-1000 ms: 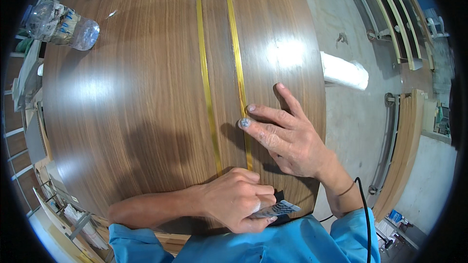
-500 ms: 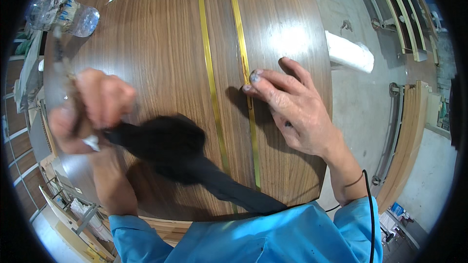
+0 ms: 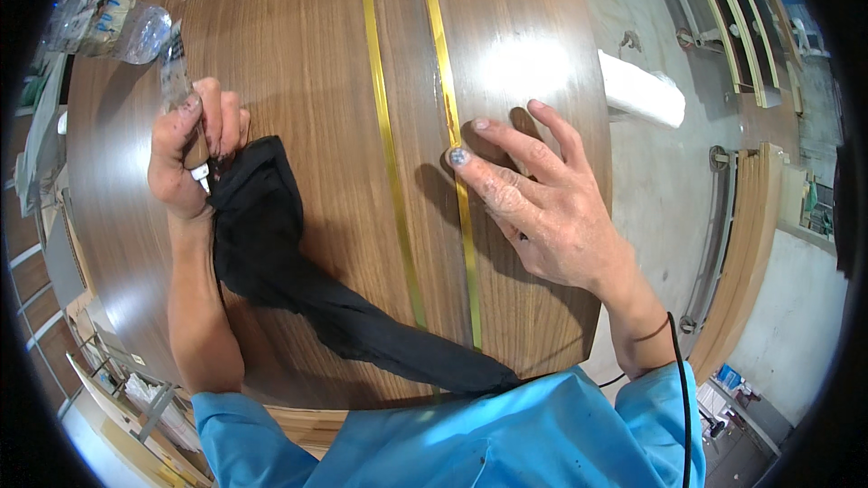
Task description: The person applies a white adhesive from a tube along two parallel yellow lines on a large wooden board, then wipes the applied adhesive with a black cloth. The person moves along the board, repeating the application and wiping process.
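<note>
Meanwhile, black cloth (image 3: 271, 244) hangs below left-hand fingers (image 3: 210, 122).

We see a cloth (image 3: 298, 280) lying on the big wooden board (image 3: 298, 54), left of two thin strips (image 3: 389, 181). A bottle (image 3: 104, 23) lies at the far left corner.

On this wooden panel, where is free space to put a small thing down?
Bare wood lies between the black cloth and the left gold strip, and beyond the right hand toward the far edge. The left hand, its tube and the plastic bottle crowd the left side.
</note>
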A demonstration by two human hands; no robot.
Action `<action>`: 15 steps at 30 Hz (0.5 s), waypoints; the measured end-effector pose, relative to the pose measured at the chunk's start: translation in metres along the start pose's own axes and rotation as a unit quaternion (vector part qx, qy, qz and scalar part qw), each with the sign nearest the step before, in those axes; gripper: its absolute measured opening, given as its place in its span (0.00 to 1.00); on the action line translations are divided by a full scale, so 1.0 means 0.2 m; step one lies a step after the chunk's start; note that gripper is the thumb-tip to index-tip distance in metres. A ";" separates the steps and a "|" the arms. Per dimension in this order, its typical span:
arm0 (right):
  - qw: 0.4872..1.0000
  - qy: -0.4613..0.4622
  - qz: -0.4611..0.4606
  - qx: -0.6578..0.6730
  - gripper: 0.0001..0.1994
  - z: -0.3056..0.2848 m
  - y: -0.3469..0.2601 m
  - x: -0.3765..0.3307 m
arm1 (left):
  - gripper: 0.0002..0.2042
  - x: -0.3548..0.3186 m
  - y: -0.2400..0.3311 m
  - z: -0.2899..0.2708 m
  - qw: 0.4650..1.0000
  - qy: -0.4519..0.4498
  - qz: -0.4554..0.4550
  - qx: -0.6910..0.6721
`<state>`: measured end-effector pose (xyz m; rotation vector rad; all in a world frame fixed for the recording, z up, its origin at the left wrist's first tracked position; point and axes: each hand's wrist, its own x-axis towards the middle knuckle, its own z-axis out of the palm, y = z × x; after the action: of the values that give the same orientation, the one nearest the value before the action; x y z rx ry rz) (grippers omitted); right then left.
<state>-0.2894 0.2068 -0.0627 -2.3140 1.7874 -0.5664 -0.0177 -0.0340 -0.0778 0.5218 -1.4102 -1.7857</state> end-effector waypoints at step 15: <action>0.995 0.051 0.003 0.082 0.43 0.04 0.25 0.24 | 0.21 0.00 -0.01 -0.02 0.999 -0.028 -0.022 0.013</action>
<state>-0.3212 0.1467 -0.0781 -2.2047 1.7184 -0.8132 -0.0159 -0.0360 -0.0807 0.5226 -1.4717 -1.8325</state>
